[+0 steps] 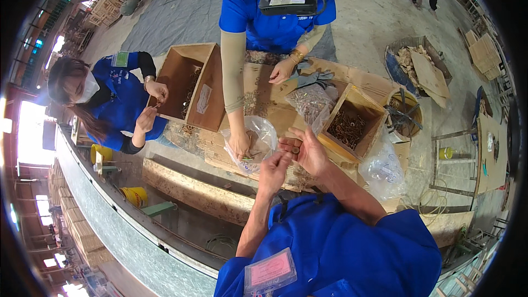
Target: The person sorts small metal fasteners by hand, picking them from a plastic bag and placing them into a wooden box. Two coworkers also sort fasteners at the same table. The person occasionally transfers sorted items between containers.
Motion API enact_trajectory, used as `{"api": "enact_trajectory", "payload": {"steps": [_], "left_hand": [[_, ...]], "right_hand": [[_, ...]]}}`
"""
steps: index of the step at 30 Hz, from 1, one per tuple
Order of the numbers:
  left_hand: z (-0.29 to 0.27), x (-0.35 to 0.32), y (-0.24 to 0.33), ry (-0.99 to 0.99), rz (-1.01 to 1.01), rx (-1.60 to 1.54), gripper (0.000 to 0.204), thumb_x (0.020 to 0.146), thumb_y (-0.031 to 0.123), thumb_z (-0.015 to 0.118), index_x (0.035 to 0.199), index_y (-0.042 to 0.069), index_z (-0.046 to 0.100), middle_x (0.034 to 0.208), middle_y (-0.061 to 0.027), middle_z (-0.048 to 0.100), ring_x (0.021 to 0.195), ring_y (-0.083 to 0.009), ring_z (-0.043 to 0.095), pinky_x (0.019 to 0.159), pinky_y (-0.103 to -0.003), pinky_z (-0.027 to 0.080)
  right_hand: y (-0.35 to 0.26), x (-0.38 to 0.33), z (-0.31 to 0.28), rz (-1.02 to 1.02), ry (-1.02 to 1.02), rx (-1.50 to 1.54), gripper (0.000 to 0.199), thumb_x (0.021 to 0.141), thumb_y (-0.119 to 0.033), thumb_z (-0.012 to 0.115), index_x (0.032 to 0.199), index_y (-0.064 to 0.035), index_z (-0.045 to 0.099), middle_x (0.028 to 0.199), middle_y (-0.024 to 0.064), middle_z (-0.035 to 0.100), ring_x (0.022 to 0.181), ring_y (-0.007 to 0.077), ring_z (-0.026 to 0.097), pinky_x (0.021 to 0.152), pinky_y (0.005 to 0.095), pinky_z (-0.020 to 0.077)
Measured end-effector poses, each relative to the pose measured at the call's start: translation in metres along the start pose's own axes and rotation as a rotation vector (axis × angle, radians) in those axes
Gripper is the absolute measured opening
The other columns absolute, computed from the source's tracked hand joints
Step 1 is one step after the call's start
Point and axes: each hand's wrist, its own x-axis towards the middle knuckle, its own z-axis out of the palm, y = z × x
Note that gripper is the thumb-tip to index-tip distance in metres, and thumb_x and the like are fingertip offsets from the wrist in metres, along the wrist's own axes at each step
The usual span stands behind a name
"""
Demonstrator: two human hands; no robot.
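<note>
Dusty concrete floor (379,16), bright windows (30,143)

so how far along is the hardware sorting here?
Done: clear bag on the cardboard already holds some pieces. In hand: right hand cups small metal parts, left hand picks at them. Left: wooden box of screws looks well stocked.

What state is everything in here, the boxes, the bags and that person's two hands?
left hand: fingers pinched together, reaching toward the right palm.
right hand: palm up, open, small metal pieces lying on it.
small wooden box: open, partly filled with dark screws.
large wooden box: open, tipped on its side.
clear plastic bag: open, another person's hand inside.
grey gloves: lying unused on the cardboard.
</note>
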Motion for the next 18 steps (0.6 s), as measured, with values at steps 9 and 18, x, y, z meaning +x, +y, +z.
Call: {"api": "enact_trajectory", "payload": {"steps": [9, 18], "left_hand": [[0.008, 0.0, -0.011, -0.015, -0.034, 0.098, 0.021, 0.093, 0.018, 0.061, 0.088, -0.002, 0.065, 0.063, -0.0014, 0.053, 0.061, -0.007, 0.044, 0.056, -0.028, 0.039], [0.007, -0.005, -0.002, -0.025, 0.0, -0.005, 0.021, 0.096, 0.019, 0.062, 0.093, -0.002, 0.065, 0.067, 0.001, 0.054, 0.063, -0.006, 0.043, 0.055, -0.026, 0.038]], "right_hand": [[-0.002, -0.01, 0.018, -0.082, -0.073, -0.249, 0.077, 0.099, -0.056, 0.036, 0.153, -0.0069, 0.009, 0.138, 0.026, 0.048, 0.126, 0.0324, 0.052, 0.101, 0.0392, 0.0439], [-0.007, -0.015, 0.025, -0.136, -0.109, -0.385, 0.071, 0.097, -0.001, 0.047, 0.154, -0.0103, 0.006, 0.139, 0.0256, 0.047, 0.127, 0.0337, 0.051, 0.105, 0.0393, 0.0417]]}}
